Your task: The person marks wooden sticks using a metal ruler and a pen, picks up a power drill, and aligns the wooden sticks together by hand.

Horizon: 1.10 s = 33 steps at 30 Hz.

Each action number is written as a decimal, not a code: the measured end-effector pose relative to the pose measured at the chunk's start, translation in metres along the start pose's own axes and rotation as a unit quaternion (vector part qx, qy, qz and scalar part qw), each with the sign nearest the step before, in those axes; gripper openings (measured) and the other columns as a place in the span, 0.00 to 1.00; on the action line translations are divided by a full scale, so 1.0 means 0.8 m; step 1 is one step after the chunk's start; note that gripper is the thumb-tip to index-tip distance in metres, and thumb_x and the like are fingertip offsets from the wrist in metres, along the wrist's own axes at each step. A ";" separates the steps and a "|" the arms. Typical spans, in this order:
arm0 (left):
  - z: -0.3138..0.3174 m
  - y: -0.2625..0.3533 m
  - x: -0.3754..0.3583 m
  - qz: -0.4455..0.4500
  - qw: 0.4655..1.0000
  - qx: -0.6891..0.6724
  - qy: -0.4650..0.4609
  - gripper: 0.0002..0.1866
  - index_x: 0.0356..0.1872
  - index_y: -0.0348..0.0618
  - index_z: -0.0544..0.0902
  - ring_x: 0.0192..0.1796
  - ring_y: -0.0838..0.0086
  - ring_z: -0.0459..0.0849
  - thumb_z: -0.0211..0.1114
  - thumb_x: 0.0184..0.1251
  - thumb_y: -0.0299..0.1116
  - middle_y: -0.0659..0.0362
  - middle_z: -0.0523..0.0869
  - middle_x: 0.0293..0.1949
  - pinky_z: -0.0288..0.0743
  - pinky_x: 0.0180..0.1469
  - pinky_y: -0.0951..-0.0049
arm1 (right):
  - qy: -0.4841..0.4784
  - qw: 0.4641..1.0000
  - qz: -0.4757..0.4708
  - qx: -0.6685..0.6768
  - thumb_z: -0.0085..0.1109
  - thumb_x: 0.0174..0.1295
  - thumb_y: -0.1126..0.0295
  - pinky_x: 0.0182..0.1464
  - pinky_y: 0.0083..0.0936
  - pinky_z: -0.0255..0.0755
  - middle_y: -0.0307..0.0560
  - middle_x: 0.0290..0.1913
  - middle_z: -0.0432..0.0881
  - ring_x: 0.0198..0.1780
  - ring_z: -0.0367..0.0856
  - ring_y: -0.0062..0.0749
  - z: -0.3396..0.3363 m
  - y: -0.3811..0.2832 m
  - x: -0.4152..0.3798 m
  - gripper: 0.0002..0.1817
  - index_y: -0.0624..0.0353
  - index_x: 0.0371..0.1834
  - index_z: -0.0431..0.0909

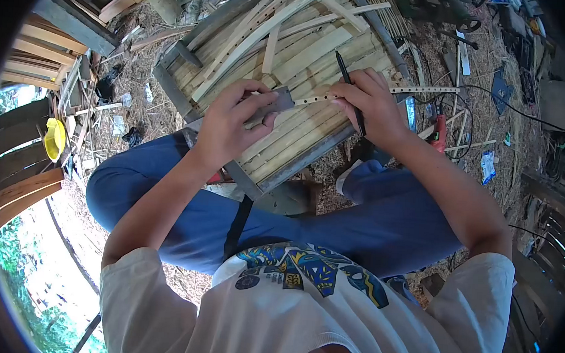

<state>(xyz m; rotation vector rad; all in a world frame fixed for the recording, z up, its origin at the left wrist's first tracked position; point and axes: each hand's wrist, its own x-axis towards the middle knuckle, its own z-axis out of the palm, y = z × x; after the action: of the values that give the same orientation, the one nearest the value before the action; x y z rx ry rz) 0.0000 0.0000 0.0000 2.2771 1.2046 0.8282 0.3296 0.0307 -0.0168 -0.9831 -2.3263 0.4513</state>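
Note:
My left hand [238, 115] pinches a small grey flat block [283, 99] between thumb and fingers, over the slatted wooden worktop [324, 130]. From the block a narrow pale strip with a row of dark holes [427, 90] runs right, passing under my right hand [371, 104]. The fingers of that hand close around a black pen [343, 67], slanted across the strip, and rest on the strip too. Whether the strip's left end touches the block or goes behind it is hard to tell.
Curved and straight wooden strips [259, 36] lie on the far part of the worktop, inside its grey frame [171, 89]. Right of it are a red tool [439, 133] and a black cable [525, 115]. A yellow bowl-like object [54, 140] is at left; shavings cover the ground.

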 end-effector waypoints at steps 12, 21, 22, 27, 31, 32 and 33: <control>-0.002 0.000 -0.001 0.026 0.999 -0.006 0.029 0.23 0.57 0.41 0.93 0.55 0.58 0.93 0.84 0.58 0.22 0.53 0.90 0.57 0.90 0.57 0.62 | 0.016 1.000 -0.009 -0.007 0.77 0.69 0.71 0.60 0.43 0.72 0.48 0.49 0.80 0.54 0.79 0.50 -0.002 0.000 0.002 0.15 0.52 0.58 0.92; 0.003 0.002 -0.002 0.001 1.000 -0.006 0.016 0.21 0.56 0.40 0.95 0.56 0.58 0.93 0.83 0.60 0.23 0.53 0.91 0.56 0.89 0.57 0.62 | 0.003 1.000 -0.017 -0.022 0.79 0.68 0.70 0.62 0.45 0.73 0.48 0.49 0.82 0.56 0.80 0.49 -0.002 0.004 0.007 0.16 0.52 0.59 0.93; 0.001 0.001 0.000 0.000 1.000 0.003 0.014 0.20 0.56 0.40 0.95 0.56 0.58 0.93 0.83 0.60 0.23 0.53 0.92 0.56 0.89 0.57 0.62 | 0.002 1.000 -0.019 -0.024 0.79 0.68 0.70 0.62 0.45 0.73 0.48 0.49 0.82 0.56 0.80 0.49 -0.001 0.006 0.007 0.16 0.52 0.59 0.93; 0.000 0.000 0.002 -0.005 1.000 0.007 0.008 0.20 0.56 0.39 0.95 0.56 0.58 0.94 0.84 0.60 0.23 0.53 0.92 0.57 0.89 0.58 0.62 | 0.010 1.000 0.003 -0.012 0.80 0.68 0.68 0.61 0.46 0.74 0.50 0.51 0.82 0.57 0.80 0.51 0.004 0.004 0.006 0.17 0.52 0.59 0.93; -0.001 0.003 0.009 0.001 1.000 0.013 -0.001 0.20 0.56 0.40 0.95 0.55 0.59 0.94 0.84 0.61 0.24 0.54 0.92 0.57 0.89 0.57 0.63 | -0.001 1.000 -0.015 0.014 0.81 0.67 0.68 0.60 0.47 0.74 0.50 0.50 0.81 0.55 0.79 0.52 0.006 0.012 0.007 0.17 0.53 0.59 0.92; -0.001 0.004 0.011 0.001 1.000 0.012 -0.006 0.20 0.57 0.40 0.95 0.54 0.60 0.94 0.84 0.61 0.25 0.54 0.92 0.57 0.89 0.57 0.63 | -0.001 1.000 -0.018 0.017 0.81 0.67 0.68 0.60 0.46 0.74 0.50 0.50 0.81 0.54 0.79 0.52 0.006 0.013 0.006 0.17 0.53 0.58 0.92; 0.000 0.003 0.013 0.010 1.000 0.013 -0.006 0.20 0.57 0.40 0.96 0.53 0.60 0.93 0.84 0.62 0.25 0.54 0.92 0.57 0.89 0.56 0.63 | -0.007 1.000 -0.014 0.019 0.80 0.68 0.67 0.61 0.47 0.73 0.49 0.50 0.81 0.54 0.79 0.52 0.005 0.013 0.007 0.16 0.53 0.58 0.93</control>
<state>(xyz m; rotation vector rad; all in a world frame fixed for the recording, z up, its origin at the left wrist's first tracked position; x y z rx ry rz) 0.0062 0.0070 0.0045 2.3151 1.1960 0.8089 0.3298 0.0416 -0.0230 -0.9312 -2.3327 0.4914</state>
